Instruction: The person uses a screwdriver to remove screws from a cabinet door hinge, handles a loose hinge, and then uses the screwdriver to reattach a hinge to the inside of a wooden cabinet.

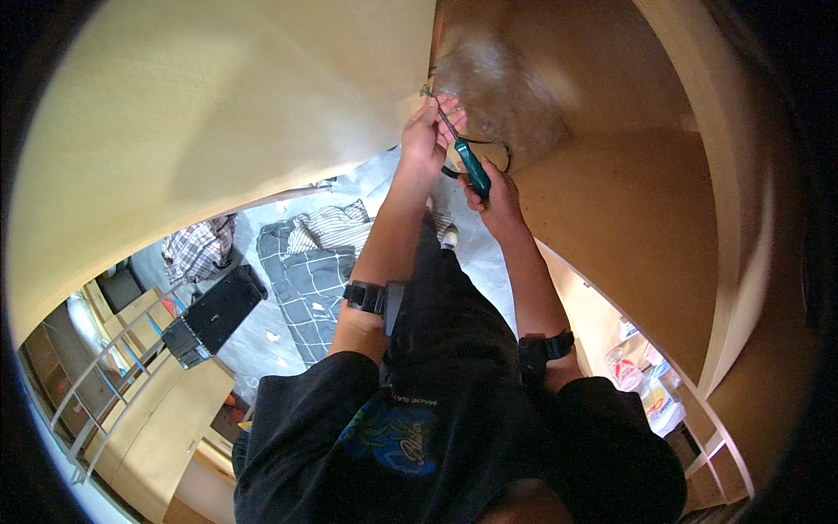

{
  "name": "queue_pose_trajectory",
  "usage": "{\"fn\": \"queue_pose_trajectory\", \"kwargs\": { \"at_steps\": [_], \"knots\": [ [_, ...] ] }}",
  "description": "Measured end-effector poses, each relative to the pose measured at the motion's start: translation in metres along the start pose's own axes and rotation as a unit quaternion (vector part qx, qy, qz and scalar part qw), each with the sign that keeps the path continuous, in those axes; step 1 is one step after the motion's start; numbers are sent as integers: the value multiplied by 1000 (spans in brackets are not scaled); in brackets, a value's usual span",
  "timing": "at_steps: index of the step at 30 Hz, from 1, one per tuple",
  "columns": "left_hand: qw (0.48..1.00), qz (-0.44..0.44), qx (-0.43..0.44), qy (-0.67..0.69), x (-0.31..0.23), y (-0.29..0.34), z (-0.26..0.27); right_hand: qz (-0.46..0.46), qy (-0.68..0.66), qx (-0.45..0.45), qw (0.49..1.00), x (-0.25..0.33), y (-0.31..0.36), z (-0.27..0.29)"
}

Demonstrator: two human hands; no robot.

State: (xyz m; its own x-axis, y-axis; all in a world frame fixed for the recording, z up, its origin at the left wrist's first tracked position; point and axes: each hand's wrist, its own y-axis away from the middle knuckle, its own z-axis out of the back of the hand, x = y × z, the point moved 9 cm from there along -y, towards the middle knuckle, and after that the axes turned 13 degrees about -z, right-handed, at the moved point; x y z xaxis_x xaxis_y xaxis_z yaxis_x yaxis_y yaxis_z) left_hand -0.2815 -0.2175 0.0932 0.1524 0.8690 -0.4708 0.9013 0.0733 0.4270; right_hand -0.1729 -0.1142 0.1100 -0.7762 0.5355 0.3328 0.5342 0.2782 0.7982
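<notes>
A screwdriver (472, 169) with a dark green handle and a metal shaft points up and slightly left. My right hand (499, 197) is closed around its handle. Up by the shaft is my left hand (425, 142), palm partly turned up, its fingers curled loosely about the shaft near the tip. The tip reaches a small metal fitting (426, 90), which looks like a hinge, at the edge of a large pale wooden panel (288, 96). My left fingers partly cover the fitting, and whether a screw sits there I cannot make out.
A brown wooden cabinet side (628, 210) rises at the right, with clear plastic film (502, 92) inside. Below lie a dark checked cloth (305, 279) and a plaid cloth (199, 249). A black case (214, 316) stands by a metal rail (105, 375). Packaged goods (650, 384) sit lower right.
</notes>
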Motion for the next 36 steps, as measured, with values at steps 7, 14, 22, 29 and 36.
{"fn": "queue_pose_trajectory", "kwargs": {
  "at_steps": [7,14,22,29,36],
  "knots": [
    [991,-8,6,-134,-4,-3,5,115,41,-79,989,-4,11,5],
    [992,-5,26,-124,-3,-3,10,99,-13,-62,993,-21,-1,-1],
    [993,-28,14,-110,-3,-6,13,116,20,-118,986,-25,-12,13],
    [987,-31,0,-155,-4,-4,9,-12,-117,79,990,-39,-15,-7],
    [992,14,21,-126,0,-5,1,-79,-227,228,944,-49,-7,-9]
  ]
}}
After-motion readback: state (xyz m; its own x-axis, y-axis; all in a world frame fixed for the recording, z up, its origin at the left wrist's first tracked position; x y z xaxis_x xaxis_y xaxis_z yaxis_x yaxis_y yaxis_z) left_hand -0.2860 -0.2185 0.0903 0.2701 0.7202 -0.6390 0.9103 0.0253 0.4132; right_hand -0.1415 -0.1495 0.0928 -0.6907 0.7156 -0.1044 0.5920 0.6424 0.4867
